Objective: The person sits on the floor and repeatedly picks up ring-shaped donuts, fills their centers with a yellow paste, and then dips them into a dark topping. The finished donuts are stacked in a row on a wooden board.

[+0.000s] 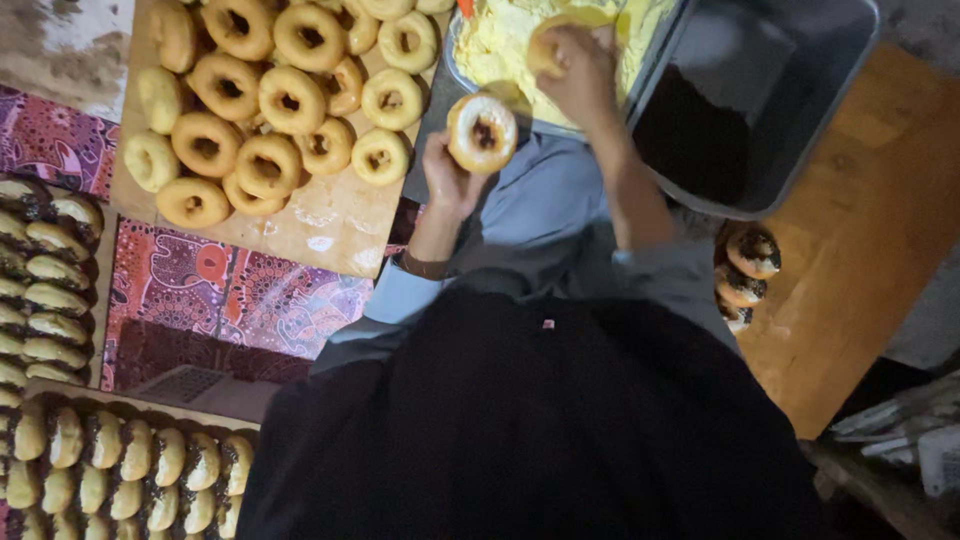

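Doughnut (482,132) sits upright atop left hand (450,180) fingers (437,152).

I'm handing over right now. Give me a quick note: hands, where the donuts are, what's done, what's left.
Left hand holds a donut with pale coating and a dark centre. Right hand presses another donut into the tray of yellow topping. Dark sprinkles sit in the grey tub.
Done: rows of topped donuts at lower left, three sprinkled donuts on the wooden table.
Left: the plain donuts piled on the board.
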